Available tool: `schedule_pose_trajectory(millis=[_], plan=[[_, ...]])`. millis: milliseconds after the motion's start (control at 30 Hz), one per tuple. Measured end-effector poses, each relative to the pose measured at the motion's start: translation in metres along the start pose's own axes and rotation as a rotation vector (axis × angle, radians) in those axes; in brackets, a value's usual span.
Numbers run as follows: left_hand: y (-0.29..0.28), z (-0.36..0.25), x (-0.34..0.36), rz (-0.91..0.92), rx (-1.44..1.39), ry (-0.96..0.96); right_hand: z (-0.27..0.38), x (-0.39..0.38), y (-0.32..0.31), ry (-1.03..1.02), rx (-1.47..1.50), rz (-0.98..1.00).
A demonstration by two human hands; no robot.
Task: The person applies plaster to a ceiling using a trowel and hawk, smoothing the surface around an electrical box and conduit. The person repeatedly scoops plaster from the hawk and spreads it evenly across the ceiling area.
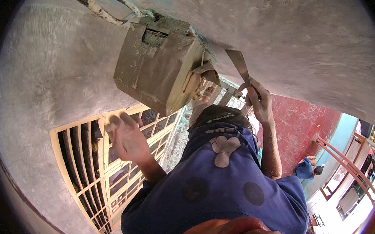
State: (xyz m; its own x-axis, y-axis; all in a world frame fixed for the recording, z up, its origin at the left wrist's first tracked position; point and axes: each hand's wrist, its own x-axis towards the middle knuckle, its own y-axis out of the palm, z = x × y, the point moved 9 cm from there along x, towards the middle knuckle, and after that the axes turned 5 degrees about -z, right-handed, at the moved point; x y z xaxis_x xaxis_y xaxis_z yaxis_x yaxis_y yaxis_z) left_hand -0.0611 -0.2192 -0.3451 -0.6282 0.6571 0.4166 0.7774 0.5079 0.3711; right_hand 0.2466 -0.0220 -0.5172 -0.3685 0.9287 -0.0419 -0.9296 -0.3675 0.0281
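Observation:
My right hand (259, 100) grips a metal putty knife (240, 66), its blade angled up against the grey plastered surface (307, 51), just right of a boxy, plaster-smeared grey fixture (147, 67). That fixture has a slot near its top and a torn or folded flap (205, 75) on its right side. Below it, my left hand (126, 137) is raised in front of a cream window grille, slightly blurred, with fingers bent and apart and nothing visible in them.
Whitish pipes (97, 8) run to the fixture from the upper left. The cream grille (81, 162) is on the left wall. Far below right are a red floor (294, 123), a person in blue (304, 169) and a pink railing (344, 158). My feet show on a narrow support below.

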Motion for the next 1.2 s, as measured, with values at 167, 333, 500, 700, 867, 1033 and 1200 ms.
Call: schedule_pose_trajectory(millis=[167,333,500,700,867,1033,1200], plan=[[-0.001,0.0,0.018,-0.265,1.047,0.239,0.052,0.011,0.02,-0.063,-0.136,0.009],[-0.002,0.034,0.022,-0.204,1.015,0.004,0.08,0.026,0.041,-0.179,-0.124,-0.015],[-0.018,0.049,0.021,-0.228,0.964,-0.098,0.136,0.03,0.043,-0.437,-0.295,0.056],[-0.039,0.067,0.03,-0.226,0.772,-0.065,0.19,0.041,0.056,-0.322,-0.538,0.072],[-0.049,0.082,0.04,-0.279,0.62,-0.328,0.204,0.05,0.071,-0.372,-0.692,0.091],[-0.046,0.081,0.044,-0.281,0.63,-0.373,0.198,0.053,0.066,-0.311,-0.697,0.07],[-0.046,0.078,0.05,-0.267,0.673,-0.383,0.202,0.052,0.07,-0.318,-0.698,0.095]])
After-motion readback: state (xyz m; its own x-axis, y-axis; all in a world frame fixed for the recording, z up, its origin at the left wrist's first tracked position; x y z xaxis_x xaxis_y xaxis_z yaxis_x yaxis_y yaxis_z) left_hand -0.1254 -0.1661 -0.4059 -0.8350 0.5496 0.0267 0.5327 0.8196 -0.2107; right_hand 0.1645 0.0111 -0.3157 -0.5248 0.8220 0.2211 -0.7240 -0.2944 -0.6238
